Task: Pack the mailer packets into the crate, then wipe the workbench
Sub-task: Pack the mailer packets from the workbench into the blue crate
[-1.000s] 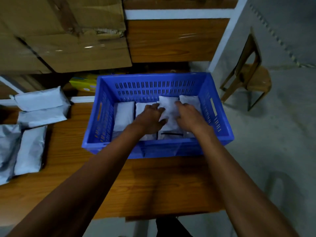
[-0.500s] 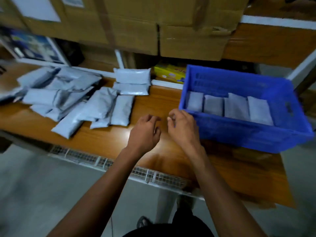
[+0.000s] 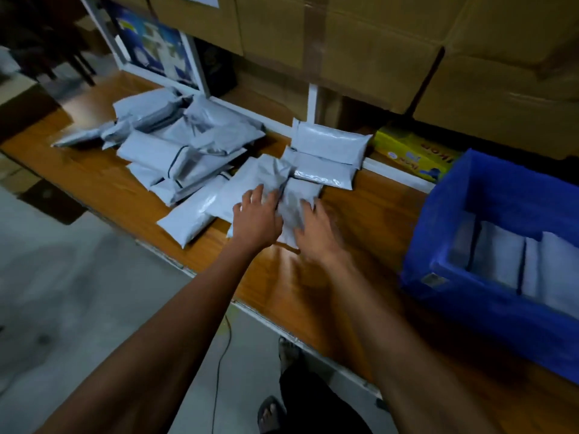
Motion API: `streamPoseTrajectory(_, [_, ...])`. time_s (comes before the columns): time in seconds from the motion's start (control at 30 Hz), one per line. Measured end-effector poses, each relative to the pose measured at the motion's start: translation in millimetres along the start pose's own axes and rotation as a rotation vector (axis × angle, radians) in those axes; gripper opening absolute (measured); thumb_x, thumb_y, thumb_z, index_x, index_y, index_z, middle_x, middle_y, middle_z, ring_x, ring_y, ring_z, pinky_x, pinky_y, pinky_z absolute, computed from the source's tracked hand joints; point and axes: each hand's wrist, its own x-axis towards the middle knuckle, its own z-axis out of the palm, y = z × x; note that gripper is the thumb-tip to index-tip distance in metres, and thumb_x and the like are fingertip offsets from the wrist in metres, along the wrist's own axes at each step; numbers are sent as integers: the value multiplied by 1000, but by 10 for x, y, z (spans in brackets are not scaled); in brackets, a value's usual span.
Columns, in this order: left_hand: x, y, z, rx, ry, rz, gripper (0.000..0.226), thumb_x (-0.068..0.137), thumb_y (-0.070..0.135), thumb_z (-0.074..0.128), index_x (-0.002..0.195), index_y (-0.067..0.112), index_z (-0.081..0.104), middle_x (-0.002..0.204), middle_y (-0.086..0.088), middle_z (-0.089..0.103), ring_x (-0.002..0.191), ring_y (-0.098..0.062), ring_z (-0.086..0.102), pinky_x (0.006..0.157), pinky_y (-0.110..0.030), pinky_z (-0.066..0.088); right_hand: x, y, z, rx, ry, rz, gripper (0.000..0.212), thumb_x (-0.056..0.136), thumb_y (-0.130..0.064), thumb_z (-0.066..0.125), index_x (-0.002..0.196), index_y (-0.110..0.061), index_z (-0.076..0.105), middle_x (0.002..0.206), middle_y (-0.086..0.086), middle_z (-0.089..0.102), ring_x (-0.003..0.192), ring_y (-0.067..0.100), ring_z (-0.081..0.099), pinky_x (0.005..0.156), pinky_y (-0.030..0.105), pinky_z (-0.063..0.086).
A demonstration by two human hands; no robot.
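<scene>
At the far left of the wooden table (image 3: 103, 183) we see a loose heap of grey mailer packets (image 3: 175, 145), overlapping at all angles, some showing a dark seam line. Nearer us, one long packet (image 3: 191, 216) lies at a slant close to the table's front edge. Just right of it our left hand (image 3: 255, 219) rests on a crumpled packet (image 3: 266, 180), its fingers (image 3: 257, 195) spread and lightly bent over the wrinkled plastic; whether they have closed on it we cannot tell. Beside it, our right hand (image 3: 316, 231) is blurred, lying on the neighbouring packet (image 3: 297, 202), which sits between the two hands; its fingers look loosely spread, but the blur keeps us from saying whether they grip. Behind the hands, two plump packets (image 3: 327, 151) are stacked against the white shelf rail. Further right a yellow box (image 3: 410, 151) lies under the shelf, below large cardboard cartons (image 3: 360, 42). At the far right stands the blue crate (image 3: 470, 296) on the table, well apart from the hands, with several packets standing on edge in a row (image 3: 517, 264) inside it. Below the table edge we see a sandalled foot (image 3: 271, 415) on the grey floor.
</scene>
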Motion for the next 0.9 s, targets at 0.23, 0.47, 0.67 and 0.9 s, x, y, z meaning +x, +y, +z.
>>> streamPoseTrajectory(0.23, [794,-338,373,47,-74,-67,81,100,58,51,168,30,17,175,-17,5,156,-45,15,119,-60,27,815,29,558,-72,-114,-112,70,108,-55,40,167,-27,18,176,11,-8,159,44,-16,129,61,-4])
streamPoseTrajectory(0.47, [626,-125,476,73,-12,-108,81,81,71,56,144,23,45,141,-12,42,124,-39,43,99,-52,39,843,467,565,-152,46,-113,66,82,-50,59,139,-19,55,169,17,27,156,51,17,117,66,31])
streamPoseTrajectory(0.67, [729,-136,510,103,-97,21,90,87,75,50,164,39,21,172,-12,10,150,-44,21,115,-60,33,1019,472,565,-219,-20,22,85,88,-55,63,162,-35,27,175,11,4,157,53,5,112,65,37])
streamPoseTrajectory(0.9, [386,72,338,53,-74,21,71,95,52,62,158,28,40,171,-11,18,147,-43,32,112,-57,40,604,513,443,-168,-81,59,87,92,-44,70,164,-33,23,175,9,4,159,46,2,125,63,23])
